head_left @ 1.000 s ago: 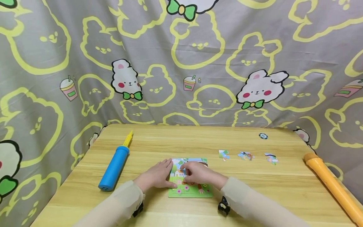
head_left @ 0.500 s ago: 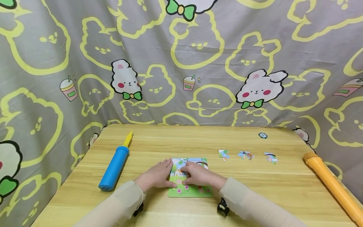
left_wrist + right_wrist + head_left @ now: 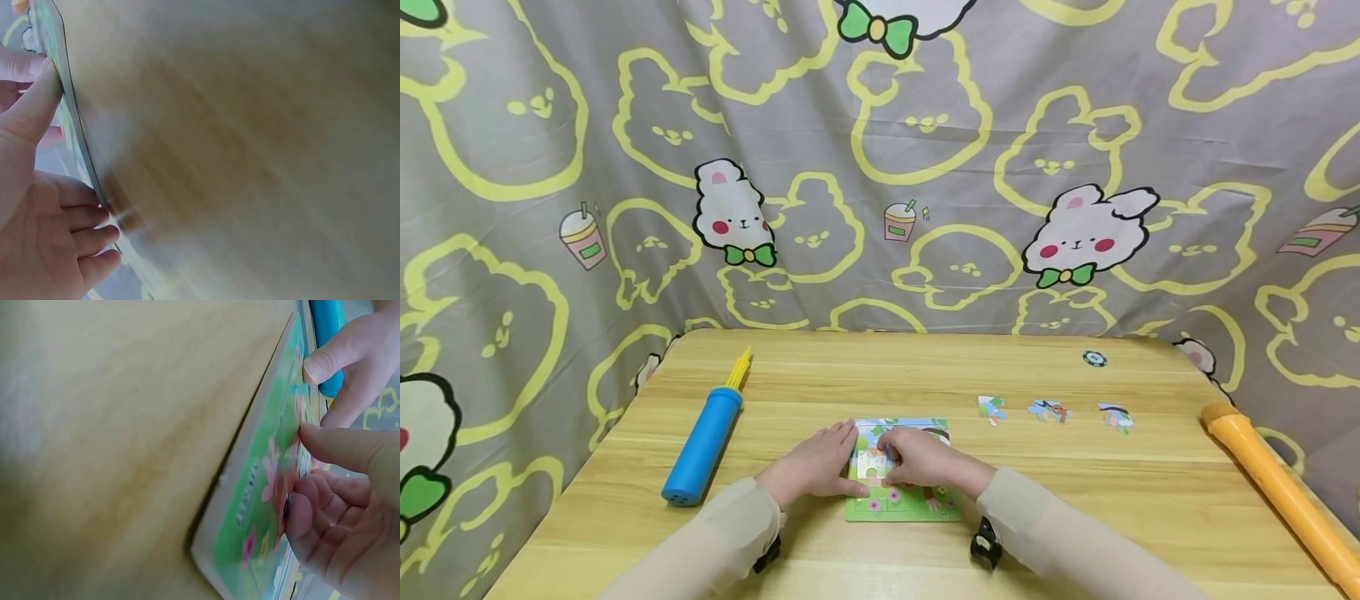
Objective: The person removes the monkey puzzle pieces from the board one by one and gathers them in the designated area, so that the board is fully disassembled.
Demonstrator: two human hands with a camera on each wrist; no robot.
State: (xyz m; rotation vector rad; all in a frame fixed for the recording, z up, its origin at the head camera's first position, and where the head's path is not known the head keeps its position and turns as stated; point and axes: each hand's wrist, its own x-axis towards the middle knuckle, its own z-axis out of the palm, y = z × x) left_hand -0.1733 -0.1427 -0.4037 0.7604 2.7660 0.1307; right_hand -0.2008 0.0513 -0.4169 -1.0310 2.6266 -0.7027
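Observation:
A jigsaw puzzle board (image 3: 906,514) with a green garden picture lies on the table in the head view. My left hand (image 3: 815,465) rests along its left edge, thumb over the front left part; in the left wrist view the left fingers (image 3: 94,240) lie extended at the board's edge. Over the middle of the board, my right hand (image 3: 925,458) pinches the right side of a puzzle piece (image 3: 872,463) with a house on it. That piece looks pale and shows a notch in its lower edge. Curled right fingers (image 3: 303,515) touch the board's surface in the right wrist view.
Behind and right of the board lie three loose puzzle pieces, the nearest a blue-green piece (image 3: 992,407). A round chip (image 3: 1095,358) is farther back. A blue pump (image 3: 703,446) with a yellow tip lies left, an orange tube (image 3: 1277,492) right. A patterned curtain (image 3: 820,167) hangs behind.
The house piece now looks paler and shows a notch at its lower edge, shifted under the right fingers. The right hand has barely moved; the left hand stays in place.

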